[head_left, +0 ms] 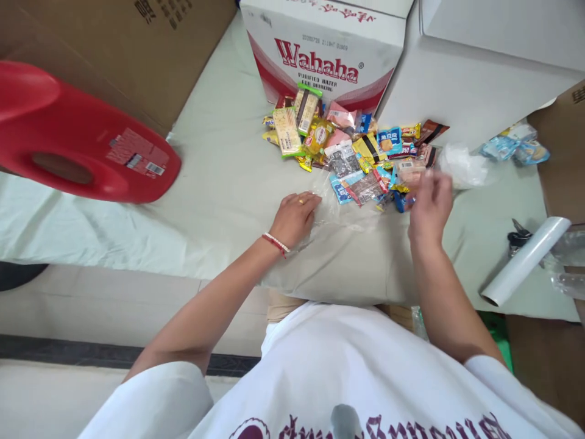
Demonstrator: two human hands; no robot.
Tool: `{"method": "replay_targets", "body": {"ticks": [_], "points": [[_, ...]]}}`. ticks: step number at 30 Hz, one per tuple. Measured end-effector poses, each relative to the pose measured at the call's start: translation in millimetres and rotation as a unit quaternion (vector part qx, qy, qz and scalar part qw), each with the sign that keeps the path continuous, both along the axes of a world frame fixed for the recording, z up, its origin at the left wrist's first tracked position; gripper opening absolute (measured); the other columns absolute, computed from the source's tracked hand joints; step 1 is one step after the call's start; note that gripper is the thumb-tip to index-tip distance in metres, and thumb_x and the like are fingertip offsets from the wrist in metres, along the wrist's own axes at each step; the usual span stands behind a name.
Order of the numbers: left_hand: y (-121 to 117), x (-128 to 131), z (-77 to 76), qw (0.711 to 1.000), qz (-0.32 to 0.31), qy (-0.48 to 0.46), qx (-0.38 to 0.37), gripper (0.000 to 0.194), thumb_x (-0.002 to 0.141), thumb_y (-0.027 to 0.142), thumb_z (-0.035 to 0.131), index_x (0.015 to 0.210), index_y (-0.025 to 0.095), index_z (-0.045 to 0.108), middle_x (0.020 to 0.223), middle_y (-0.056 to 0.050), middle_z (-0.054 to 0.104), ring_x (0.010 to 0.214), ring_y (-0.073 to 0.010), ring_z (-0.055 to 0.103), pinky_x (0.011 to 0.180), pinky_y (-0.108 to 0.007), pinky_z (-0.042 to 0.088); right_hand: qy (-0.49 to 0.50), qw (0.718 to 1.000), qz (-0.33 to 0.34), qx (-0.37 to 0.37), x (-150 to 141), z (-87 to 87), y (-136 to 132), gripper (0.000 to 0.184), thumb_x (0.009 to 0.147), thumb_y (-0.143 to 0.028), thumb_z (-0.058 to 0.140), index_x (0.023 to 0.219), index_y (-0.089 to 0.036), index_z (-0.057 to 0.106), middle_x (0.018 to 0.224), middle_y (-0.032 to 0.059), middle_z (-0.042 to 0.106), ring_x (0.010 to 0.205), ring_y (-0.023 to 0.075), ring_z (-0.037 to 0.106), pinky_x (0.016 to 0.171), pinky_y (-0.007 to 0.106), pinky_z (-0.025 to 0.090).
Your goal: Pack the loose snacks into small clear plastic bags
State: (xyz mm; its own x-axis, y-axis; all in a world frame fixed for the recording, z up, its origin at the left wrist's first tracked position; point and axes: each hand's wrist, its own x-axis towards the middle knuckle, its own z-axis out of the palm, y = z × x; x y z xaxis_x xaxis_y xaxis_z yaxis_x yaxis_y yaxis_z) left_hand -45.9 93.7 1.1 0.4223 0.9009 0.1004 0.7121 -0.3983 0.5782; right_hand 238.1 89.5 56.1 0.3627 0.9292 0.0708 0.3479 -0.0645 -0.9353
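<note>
Just in front of the Wahaha carton (320, 58), wrapped snacks (342, 160) lie heaped on the cloth-covered desk (219, 183), and I have both hands at the near side of them. I judge this to be a moment of handling the loose packets and the clear plastic bag (350, 216). My left hand (295, 219) rests palm down at the bag's left end, its fingers loosely bent and close together; whether they pinch the film I cannot tell. The bag spreads rightward from them, with its far part against the heap. My right hand (429, 210) is at the heap's right end, blurred, its fingers partly curled beside a pale pink packet (410, 171); I cannot tell how wide they are open or if they have hold of anything. A crumpled white plastic bundle (464, 164) sits just beyond them. Lifting one packet here would call for a narrow pinch, as the wrappers overlap.
</note>
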Motion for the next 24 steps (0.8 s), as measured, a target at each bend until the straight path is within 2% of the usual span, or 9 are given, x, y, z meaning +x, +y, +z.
{"method": "replay_targets", "body": {"ticks": [1, 3, 6, 9, 14, 16, 18, 21, 24], "points": [[-1.5, 3.4, -8.3, 1.0, 0.012, 0.007, -0.007, 0.046, 0.098, 0.022, 0.038, 0.138, 0.018, 0.062, 0.144, -0.015, 0.064, 0.141, -0.0289, 0.053, 0.119, -0.054, 0.032, 0.031, 0.998, -0.031, -0.041, 0.2, -11.2, -20.2, 0.06, 0.098, -0.07, 0.045, 0.137, -0.025, 0.044, 0.112, 0.0118, 0.065, 0.085, 0.0206, 0.063, 0.059, 0.029, 0.051], [-10.3, 7.6, -19.0, 0.999, 0.031, 0.016, -0.012, 0.051, 0.102, 0.027, 0.034, 0.149, 0.018, 0.05, 0.151, -0.015, 0.058, 0.147, -0.0275, 0.047, 0.123, -0.056, 0.024, 0.101, 0.988, -0.009, -0.12, -10.0, -32.3, -50.4, 0.074, 0.085, -0.067, 0.067, 0.141, -0.026, 0.042, 0.096, 0.0058, 0.068, 0.068, 0.0169, 0.06, 0.047, 0.025, 0.044], [-24.2, 7.6, -21.2, 0.998, 0.047, 0.035, -0.007, 0.054, 0.105, 0.032, 0.03, 0.157, 0.018, 0.04, 0.159, -0.015, 0.05, 0.152, -0.027, 0.039, 0.126, -0.056, 0.017, 0.198, 0.963, 0.044, -0.178, -31.8, -46.8, -63.6, 0.091, 0.07, -0.051, 0.084, 0.145, -0.027, 0.038, 0.083, -0.0022, 0.069, 0.054, 0.0113, 0.051, 0.043, 0.021, 0.038], [-29.2, 2.6, -16.3, 0.996, 0.07, 0.058, -0.011, 0.056, 0.106, 0.036, 0.028, 0.159, 0.019, 0.037, 0.162, -0.016, 0.045, 0.154, -0.0282, 0.036, 0.126, -0.059, 0.014, 0.258, 0.949, 0.022, -0.181, -28.1, -38.4, -56.8, 0.083, 0.064, -0.039, 0.086, 0.136, -0.024, 0.048, 0.07, -0.007, 0.066, 0.044, 0.0063, 0.037, 0.041, 0.018, 0.028], [-37.9, -1.6, -15.3, 0.992, 0.085, 0.091, -0.009, 0.057, 0.106, 0.039, 0.028, 0.158, 0.019, 0.04, 0.164, -0.016, 0.041, 0.154, -0.0303, 0.036, 0.125, -0.065, 0.009, 0.273, 0.918, 0.079, -0.275, 30.2, -15.7, -66.6, 0.061, 0.058, -0.032, 0.092, 0.111, -0.018, 0.067, 0.072, -0.0004, 0.07, 0.042, 0.0021, 0.031, 0.039, 0.017, 0.018], [-45.4, 1.3, -16.6, 0.991, 0.079, 0.106, -0.007, 0.057, 0.106, 0.039, 0.03, 0.159, 0.02, 0.04, 0.167, -0.015, 0.037, 0.156, -0.0307, 0.033, 0.125, -0.067, 0.007, 0.254, 0.921, 0.075, -0.287, 51.0, -13.4, -76.2, 0.052, 0.058, -0.033, 0.094, 0.102, -0.018, 0.07, 0.071, -0.0002, 0.068, 0.043, 0.0019, 0.031, 0.039, 0.017, 0.019], [-52.5, 5.2, -17.3, 0.99, 0.077, 0.121, -0.009, 0.058, 0.105, 0.041, 0.033, 0.159, 0.021, 0.039, 0.169, -0.015, 0.032, 0.157, -0.0311, 0.029, 0.125, -0.068, 0.006, 0.245, 0.933, 0.029, -0.262, 61.7, -14.4, -85.0, 0.05, 0.057, -0.034, 0.097, 0.097, -0.018, 0.072, 0.068, -0.002, 0.066, 0.044, 0.0026, 0.034, 0.038, 0.017, 0.021], [-58.3, 9.1, -17.2, 0.986, 0.088, 0.138, -0.014, 0.061, 0.104, 0.044, 0.035, 0.16, 0.02, 0.038, 0.17, -0.016, 0.027, 0.159, -0.0326, 0.025, 0.124, -0.07, 0.005, 0.27, 0.933, -0.045, -0.236, 54.6, -17.5, -96.4, 0.049, 0.062, -0.048, 0.094, 0.094, -0.019, 0.07, 0.076, 0.0016, 0.071, 0.044, 0.0037, 0.036, 0.035, 0.016, 0.021], [-59.3, 10.3, -16.9, 0.985, 0.099, 0.143, -0.019, 0.065, 0.103, 0.047, 0.037, 0.161, 0.018, 0.034, 0.17, -0.019, 0.025, 0.159, -0.034, 0.023, 0.123, -0.072, 0.004, 0.337, 0.891, -0.01, -0.305, 23.0, -19.7, -104.3, 0.059, 0.07, -0.07, 0.081, 0.098, -0.019, 0.068, 0.099, 0.0121, 0.078, 0.044, 0.0051, 0.039, 0.031, 0.018, 0.017]]}}
